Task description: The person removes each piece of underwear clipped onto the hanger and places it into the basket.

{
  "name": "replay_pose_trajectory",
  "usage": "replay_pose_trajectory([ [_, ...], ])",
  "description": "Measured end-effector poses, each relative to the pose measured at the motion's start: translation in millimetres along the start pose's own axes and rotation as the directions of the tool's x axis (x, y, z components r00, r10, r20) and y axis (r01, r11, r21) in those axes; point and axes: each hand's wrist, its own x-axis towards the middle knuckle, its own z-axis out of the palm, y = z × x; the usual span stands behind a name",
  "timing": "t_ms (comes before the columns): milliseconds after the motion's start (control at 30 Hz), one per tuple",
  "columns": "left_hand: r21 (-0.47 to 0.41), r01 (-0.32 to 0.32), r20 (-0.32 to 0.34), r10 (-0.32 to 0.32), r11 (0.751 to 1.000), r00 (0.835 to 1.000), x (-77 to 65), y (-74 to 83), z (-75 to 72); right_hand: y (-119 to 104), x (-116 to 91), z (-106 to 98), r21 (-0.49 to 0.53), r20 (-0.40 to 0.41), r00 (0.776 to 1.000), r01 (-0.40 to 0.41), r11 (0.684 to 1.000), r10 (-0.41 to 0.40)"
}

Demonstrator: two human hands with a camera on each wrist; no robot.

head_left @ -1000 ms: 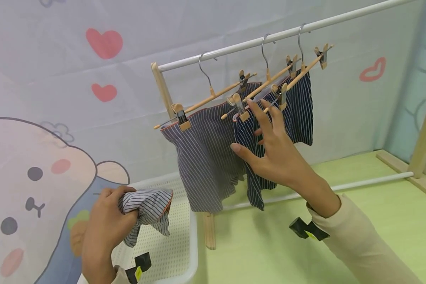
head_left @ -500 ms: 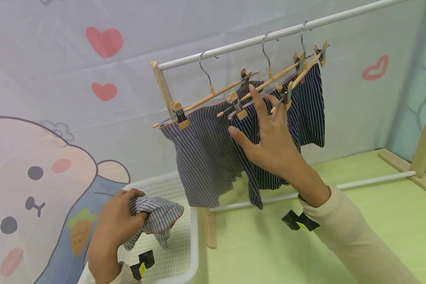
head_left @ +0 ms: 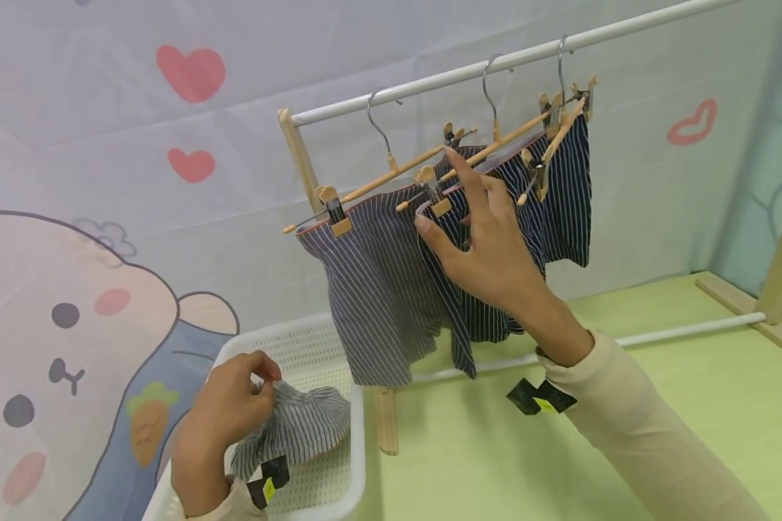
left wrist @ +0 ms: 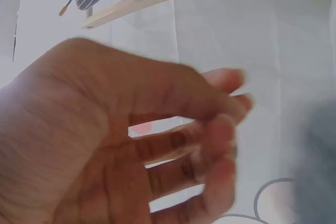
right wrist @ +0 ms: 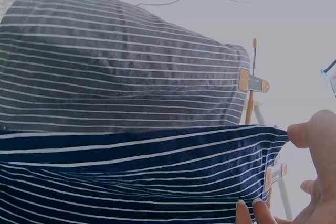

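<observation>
1. My left hand [head_left: 237, 409], loosely bent and empty, was over the basket [head_left: 357, 463] at the left end of the rack [head_left: 528, 56].
2. Pale striped shorts [head_left: 309, 427] were below it; I couldn't tell whether they touched the basket.
3. My right hand [head_left: 495, 253], fingers spread, touched navy shorts [right wrist: 142, 153] on the rack's middle hanger [head_left: 511, 136].

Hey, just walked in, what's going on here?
A person's right hand touches the top edge of a navy, white-striped cloth garment hung from a white rail, beside a grey, white-striped cloth garment clipped to a wooden hanger. The left hand, apparently holding nothing, is over a white plastic basket, next to a loose, light grey, dark-striped cloth.
</observation>
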Motion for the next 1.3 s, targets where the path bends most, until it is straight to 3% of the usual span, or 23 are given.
replay_pose_trajectory([
  [233, -0.084, -0.001, 0.009, 0.001, 0.996, 1.000, 4.7, 4.9, 7.3, -0.2, 3.3, 0.1, 0.034, 0.014, 1.000, 0.003, 0.999, -0.004],
  [800, -0.071, -0.025, -0.007, 0.025, 0.997, 1.000, 7.3, 11.8, 9.0, -7.2, 11.4, -2.1, -0.066, 0.070, 0.997, -0.025, 0.997, 0.029],
  [1300, -0.064, -0.025, 0.018, 0.026, 0.998, 0.999, 10.5, 16.6, 12.0, -7.5, 14.9, -3.0, 0.099, -0.052, 0.997, 0.059, 0.993, -0.054],
])
